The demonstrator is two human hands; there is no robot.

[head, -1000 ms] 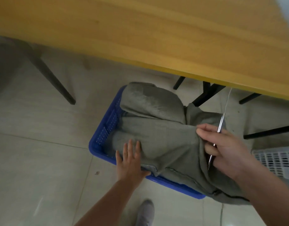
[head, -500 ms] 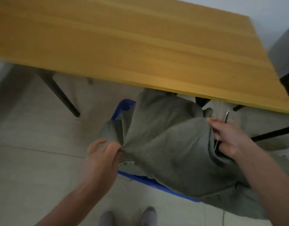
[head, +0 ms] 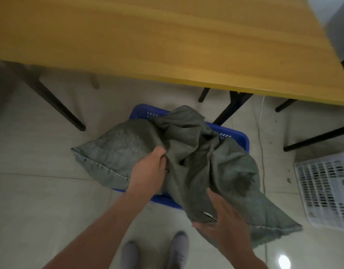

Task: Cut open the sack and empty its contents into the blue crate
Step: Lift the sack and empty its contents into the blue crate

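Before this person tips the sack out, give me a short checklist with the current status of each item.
1. Left hand gripping the grey-green woven sack: ok, its fingers are bunched in the cloth.
2. Right hand holding the sack's near end: ok.
3. Sack over the blue plastic crate: not ok, both ends overhang the rim.
4. Sack cut open: cannot tell, no opening shows.
5. Contents in the crate: cannot tell, the sack covers the inside.
6. Cutting tool put aside: cannot tell, only a thin metal glint by the right hand.

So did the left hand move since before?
Yes. The left hand went from the blue crate's near rim up onto the sack, gripping its middle.
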